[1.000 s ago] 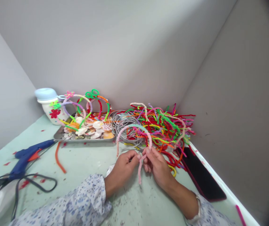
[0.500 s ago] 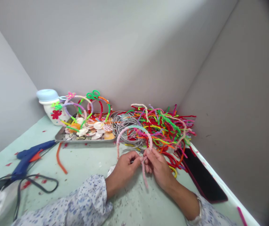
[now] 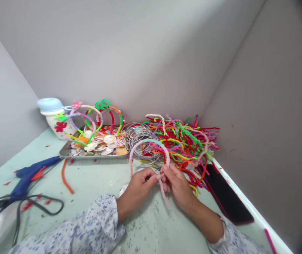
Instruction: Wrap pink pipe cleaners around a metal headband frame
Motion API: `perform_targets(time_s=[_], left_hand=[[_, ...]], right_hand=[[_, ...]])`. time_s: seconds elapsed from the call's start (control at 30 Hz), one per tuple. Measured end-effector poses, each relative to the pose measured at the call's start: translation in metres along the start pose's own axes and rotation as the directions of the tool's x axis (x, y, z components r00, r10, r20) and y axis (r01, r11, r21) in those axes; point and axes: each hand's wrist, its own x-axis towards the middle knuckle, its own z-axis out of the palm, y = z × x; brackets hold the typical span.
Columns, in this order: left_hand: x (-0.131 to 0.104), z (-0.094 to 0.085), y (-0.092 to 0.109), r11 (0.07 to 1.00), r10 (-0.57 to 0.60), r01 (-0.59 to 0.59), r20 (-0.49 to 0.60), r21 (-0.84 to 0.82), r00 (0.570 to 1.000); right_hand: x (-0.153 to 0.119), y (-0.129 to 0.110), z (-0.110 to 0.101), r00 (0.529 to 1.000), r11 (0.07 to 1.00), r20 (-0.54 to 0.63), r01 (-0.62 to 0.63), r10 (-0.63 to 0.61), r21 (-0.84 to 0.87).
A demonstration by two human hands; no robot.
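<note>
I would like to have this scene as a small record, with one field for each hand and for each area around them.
Left hand: pinches a pale pink fuzzy strip
Right hand: holds the right end of a pink-and-mint fuzzy arch
Left side: blue-and-orange plastic glue gun
Back left: shallow metal tray with seashells; white flowered cup with light blue lid
Back right: multicoloured heap of fuzzy stems
Right side: flat black rectangular object

Bare tabletop (image 3: pixel 95 181) is left between the orange pipe cleaner (image 3: pixel 66 178) and the left hand (image 3: pixel 139 188). Passage beyond the hands is blocked by the wire coil (image 3: pixel 143 141) and the pipe-cleaner heap (image 3: pixel 185 141); the left side is obstructed by the glue gun (image 3: pixel 30 174) and its looped cord (image 3: pixel 45 211).
</note>
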Motion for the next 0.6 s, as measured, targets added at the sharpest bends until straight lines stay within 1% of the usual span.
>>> perform_targets(time_s=[0.17,0.4,0.6], left_hand=[[-0.0012,0.0011,-0.0005,0.998,0.018,-0.017,-0.026,0.055,1.0],[-0.003,0.0021,-0.0001,0.98,0.073,-0.06,-0.06,0.189,0.996],[-0.0059,0.0024,0.0036,0.947,0.114,-0.09,-0.058,0.308,0.992]], right_hand=[[-0.0005,0.0002,0.0001,1.0,1.0,-0.014,-0.009,0.009,0.007],[-0.0015,-0.0031,0.002,0.999,1.0,-0.026,-0.02,0.02,0.004],[-0.0022,-0.0046,0.0032,1.0,1.0,-0.018,-0.019,0.019,0.003]])
